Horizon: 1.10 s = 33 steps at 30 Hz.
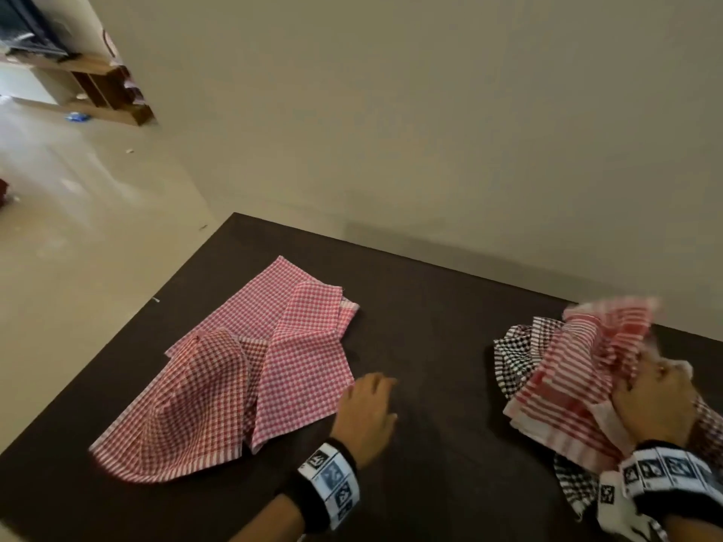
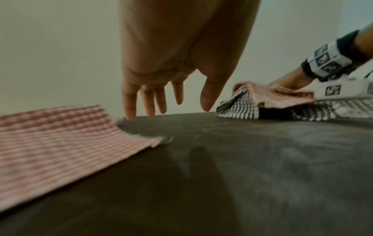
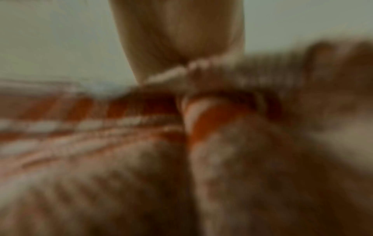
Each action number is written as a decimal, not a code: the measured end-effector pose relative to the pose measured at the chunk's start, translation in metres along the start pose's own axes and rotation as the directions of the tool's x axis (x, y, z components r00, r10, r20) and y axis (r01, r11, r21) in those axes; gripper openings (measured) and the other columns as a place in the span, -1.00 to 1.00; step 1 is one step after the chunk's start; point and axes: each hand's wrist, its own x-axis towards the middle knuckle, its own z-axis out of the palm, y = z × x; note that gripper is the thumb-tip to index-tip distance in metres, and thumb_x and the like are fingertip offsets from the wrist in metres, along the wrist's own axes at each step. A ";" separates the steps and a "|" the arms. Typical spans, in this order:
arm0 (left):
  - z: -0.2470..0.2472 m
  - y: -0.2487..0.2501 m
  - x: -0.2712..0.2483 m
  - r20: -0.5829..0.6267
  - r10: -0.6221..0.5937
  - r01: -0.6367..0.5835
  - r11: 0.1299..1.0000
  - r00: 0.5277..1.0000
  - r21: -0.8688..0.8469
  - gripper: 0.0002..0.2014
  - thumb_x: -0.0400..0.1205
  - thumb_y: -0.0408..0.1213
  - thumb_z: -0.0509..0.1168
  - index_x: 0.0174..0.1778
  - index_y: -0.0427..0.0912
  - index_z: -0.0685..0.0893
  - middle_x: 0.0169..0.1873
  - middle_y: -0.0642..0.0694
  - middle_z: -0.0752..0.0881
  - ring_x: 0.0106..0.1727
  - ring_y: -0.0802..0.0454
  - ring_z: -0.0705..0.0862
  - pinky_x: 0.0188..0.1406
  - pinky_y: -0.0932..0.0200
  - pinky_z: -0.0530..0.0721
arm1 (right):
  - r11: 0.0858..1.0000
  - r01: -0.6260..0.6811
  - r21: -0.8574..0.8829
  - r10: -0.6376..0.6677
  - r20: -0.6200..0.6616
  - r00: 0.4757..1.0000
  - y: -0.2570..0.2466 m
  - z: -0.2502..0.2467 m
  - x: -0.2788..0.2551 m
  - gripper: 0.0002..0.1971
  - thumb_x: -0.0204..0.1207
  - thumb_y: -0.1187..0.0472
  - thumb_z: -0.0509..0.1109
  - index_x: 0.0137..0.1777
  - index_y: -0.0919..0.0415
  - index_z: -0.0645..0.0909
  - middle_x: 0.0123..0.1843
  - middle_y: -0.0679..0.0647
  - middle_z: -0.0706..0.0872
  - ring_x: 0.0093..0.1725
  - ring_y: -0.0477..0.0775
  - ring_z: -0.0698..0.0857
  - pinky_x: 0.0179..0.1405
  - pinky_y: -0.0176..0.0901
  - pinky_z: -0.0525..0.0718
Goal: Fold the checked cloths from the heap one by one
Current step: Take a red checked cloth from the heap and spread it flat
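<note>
Loosely folded red-checked cloths lie on the left half of the dark table. A heap of red-striped and black-checked cloths sits at the right. My left hand hovers just right of the folded cloths, fingers straight and spread, holding nothing. My right hand grips the top red-striped cloth of the heap, which bunches up blurred around the fingers. The right wrist view is heavily blurred.
A beige wall rises behind the table's far edge. The table's left edge drops to a pale floor, with a wooden shelf unit far off. Bare dark tabletop lies between the folded cloths and the heap.
</note>
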 end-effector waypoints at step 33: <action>-0.058 -0.052 -0.097 -0.077 0.291 -0.231 0.546 0.954 -0.805 -0.70 0.60 -0.31 0.26 0.23 -0.07 0.41 -0.03 -0.06 0.72 0.00 0.07 0.73 0.04 0.12 0.72 | 0.794 0.207 0.571 -0.417 0.265 0.869 -0.219 0.007 -0.298 -0.57 0.53 0.16 0.31 0.36 -0.25 0.46 0.17 -0.08 0.75 0.10 -0.04 0.73 0.06 -0.17 0.68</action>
